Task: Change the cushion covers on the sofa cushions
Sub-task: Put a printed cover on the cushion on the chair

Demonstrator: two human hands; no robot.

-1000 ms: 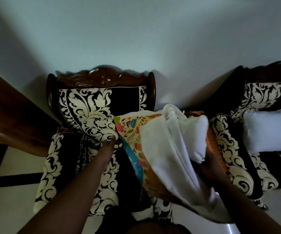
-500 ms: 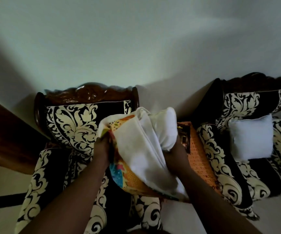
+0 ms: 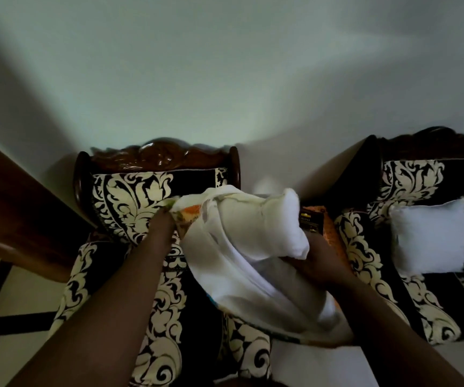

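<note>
Nearest the camera, two bare forearms reach forward over the seat of the patterned armchair [image 3: 166, 325]. The left hand [image 3: 160, 229] has its grip closed on the upper left edge of the cushion cover [image 3: 190, 216], fingers curled into the fabric where a strip of orange and green print shows. Half a second ago this hand sat lower on the cover's side, and far more of the coloured print faced the camera; now almost all that shows is the pale inside of the cloth, turned outward and draped down toward the person. The right hand [image 3: 313, 262] grips the lower right of the bundle, fingers curled under the white cushion insert [image 3: 269, 227]. The insert is bunched up and sticks out of the cover's open end, reaching farther right than before, its rounded top now level with the chair's back. The whole bundle is held in the air between the two hands, above the seat and right arm of the armchair.

Just behind the insert, a dark box with pale lettering [image 3: 310, 220] lies on an orange mat [image 3: 332, 231]; less of the mat shows than earlier. Farther right, a bare white cushion [image 3: 429, 240] leans on the patterned sofa [image 3: 409, 180]. A pale wall [image 3: 225, 79] rises behind.
</note>
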